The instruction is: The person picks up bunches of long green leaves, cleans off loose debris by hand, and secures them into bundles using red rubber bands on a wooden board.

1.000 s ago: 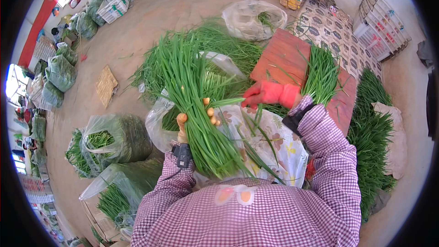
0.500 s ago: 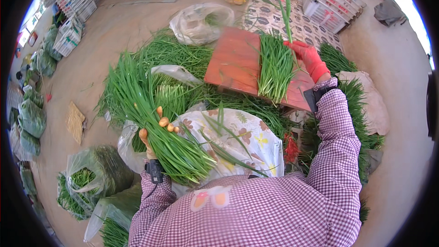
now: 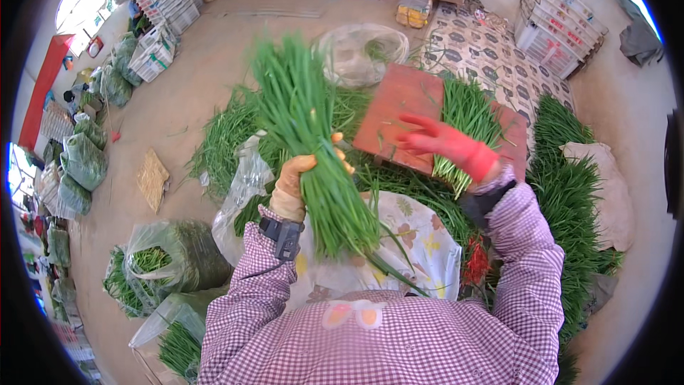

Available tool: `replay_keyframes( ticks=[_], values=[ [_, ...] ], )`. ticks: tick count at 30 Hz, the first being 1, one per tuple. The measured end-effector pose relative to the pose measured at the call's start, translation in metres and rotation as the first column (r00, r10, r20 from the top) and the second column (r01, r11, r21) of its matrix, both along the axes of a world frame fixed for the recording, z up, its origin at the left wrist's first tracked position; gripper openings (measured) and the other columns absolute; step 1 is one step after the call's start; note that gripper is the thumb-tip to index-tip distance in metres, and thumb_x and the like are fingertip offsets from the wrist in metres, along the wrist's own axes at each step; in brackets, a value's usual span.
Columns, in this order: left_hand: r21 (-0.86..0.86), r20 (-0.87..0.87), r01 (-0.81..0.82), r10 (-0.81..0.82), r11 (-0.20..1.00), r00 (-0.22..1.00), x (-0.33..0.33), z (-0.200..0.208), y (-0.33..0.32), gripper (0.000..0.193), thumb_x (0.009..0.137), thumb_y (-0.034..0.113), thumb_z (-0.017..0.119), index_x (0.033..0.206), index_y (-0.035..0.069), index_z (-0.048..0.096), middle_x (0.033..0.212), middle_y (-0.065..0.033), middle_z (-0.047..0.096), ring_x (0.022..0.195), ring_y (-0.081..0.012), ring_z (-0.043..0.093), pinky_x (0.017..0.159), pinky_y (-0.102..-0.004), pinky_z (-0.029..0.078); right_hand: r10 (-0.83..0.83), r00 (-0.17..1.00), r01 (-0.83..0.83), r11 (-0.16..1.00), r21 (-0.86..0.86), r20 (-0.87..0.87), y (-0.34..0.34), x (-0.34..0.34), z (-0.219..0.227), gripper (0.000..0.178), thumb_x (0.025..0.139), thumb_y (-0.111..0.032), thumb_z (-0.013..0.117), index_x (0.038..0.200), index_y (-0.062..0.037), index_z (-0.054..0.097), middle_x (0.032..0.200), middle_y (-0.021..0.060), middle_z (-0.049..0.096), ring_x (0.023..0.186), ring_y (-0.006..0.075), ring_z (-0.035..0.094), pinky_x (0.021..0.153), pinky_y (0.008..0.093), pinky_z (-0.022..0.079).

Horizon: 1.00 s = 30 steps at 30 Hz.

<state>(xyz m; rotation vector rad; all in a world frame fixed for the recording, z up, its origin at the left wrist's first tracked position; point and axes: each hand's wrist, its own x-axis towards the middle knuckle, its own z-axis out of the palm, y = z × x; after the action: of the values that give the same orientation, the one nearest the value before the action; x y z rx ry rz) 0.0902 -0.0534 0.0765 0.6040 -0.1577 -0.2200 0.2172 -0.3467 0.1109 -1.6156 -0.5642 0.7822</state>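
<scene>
My left hand (image 3: 291, 189), in a tan glove with orange fingertips, is wrapped round a thick bunch of long green chives (image 3: 324, 182). The bunch stands up and leans a little left, its leaf tips blurred, above the flowered cloth on my lap (image 3: 427, 232). In a red glove, my right hand (image 3: 452, 148) is open with fingers spread, nothing in it. It hovers over the near part of the red wooden board (image 3: 406, 96). A second bunch of chives (image 3: 474, 110) lies across that board, partly hidden by the red glove.
Loose chives (image 3: 228, 135) are heaped at the left, with more piled (image 3: 563, 178) at the right by a pale sack (image 3: 605, 199). Plastic bags of greens (image 3: 178, 257) stand at near left. A clear bag (image 3: 363, 50) lies behind the board; crates (image 3: 559, 32) are stacked far right.
My left hand has raised its chive bunch and brought it rightward, more upright. My right hand has let go of the few stalks it held and moved nearer over the board. The view has shifted.
</scene>
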Motion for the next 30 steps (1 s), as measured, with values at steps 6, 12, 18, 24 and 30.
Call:
replay_keyframes(
  ticks=[6,12,18,24,30],
  values=[
    [0.482,0.174,-0.056,-0.032,0.874,0.984,0.073,0.07,-0.052,0.053,0.08,0.02,0.068,0.127,-0.001,0.054,0.113,-0.0121,0.065,0.101,-0.0249,0.064,0.088,-0.0374,0.053,-0.071,0.919,-0.103,0.906,0.41,0.388,0.085,0.008,0.073,0.107,0.072,-0.027,0.085,0.147,0.0001,0.015,0.132,0.0185,0.052,0.121,0.0246,0.051,0.104,0.0356,0.041],
    [0.889,0.23,-0.108,-0.23,0.445,0.946,0.139,0.132,-0.092,0.044,0.073,0.022,0.082,0.109,0.002,0.068,0.114,-0.0085,0.066,0.101,-0.0171,0.063,0.085,-0.0284,0.052,-0.513,0.714,0.26,0.827,0.498,0.478,0.042,0.058,0.115,0.087,0.064,-0.018,0.087,0.136,-0.0016,0.041,0.121,0.0145,0.061,0.11,0.0207,0.058,0.097,0.0342,0.047],
    [0.883,0.425,-0.327,-0.276,0.337,0.862,0.197,0.072,-0.121,0.071,0.069,0.031,0.085,0.127,0.003,0.054,0.123,-0.0087,0.061,0.112,-0.0236,0.058,0.1,-0.0355,0.046,-0.409,0.724,0.171,0.886,0.43,0.555,0.004,0.116,0.017,0.062,0.074,-0.023,0.081,0.126,-0.0023,0.056,0.12,0.0112,0.064,0.108,0.0171,0.059,0.093,0.0329,0.047],
    [0.752,0.473,-0.318,-0.136,0.578,0.871,0.228,0.014,-0.126,0.074,0.072,0.028,0.084,0.131,0.001,0.048,0.126,-0.011,0.058,0.113,-0.0243,0.057,0.1,-0.0351,0.046,-0.186,0.981,0.141,0.885,0.444,0.058,-0.008,0.119,-0.018,0.06,0.089,-0.03,0.067,0.137,-0.0019,0.046,0.128,0.0092,0.058,0.115,0.016,0.054,0.1,0.0317,0.043],
    [0.443,0.352,-0.251,0.09,0.861,0.932,0.191,0.018,-0.096,0.052,0.081,0.007,0.073,0.129,-0.001,0.052,0.122,-0.0102,0.061,0.11,-0.0186,0.059,0.093,-0.0326,0.049,-0.076,0.995,0.055,0.957,0.284,0.065,0.025,0.096,0.004,0.083,0.081,-0.04,0.073,0.143,0.0016,0.036,0.129,0.0139,0.057,0.116,0.0205,0.054,0.101,0.0316,0.042]
  ],
)
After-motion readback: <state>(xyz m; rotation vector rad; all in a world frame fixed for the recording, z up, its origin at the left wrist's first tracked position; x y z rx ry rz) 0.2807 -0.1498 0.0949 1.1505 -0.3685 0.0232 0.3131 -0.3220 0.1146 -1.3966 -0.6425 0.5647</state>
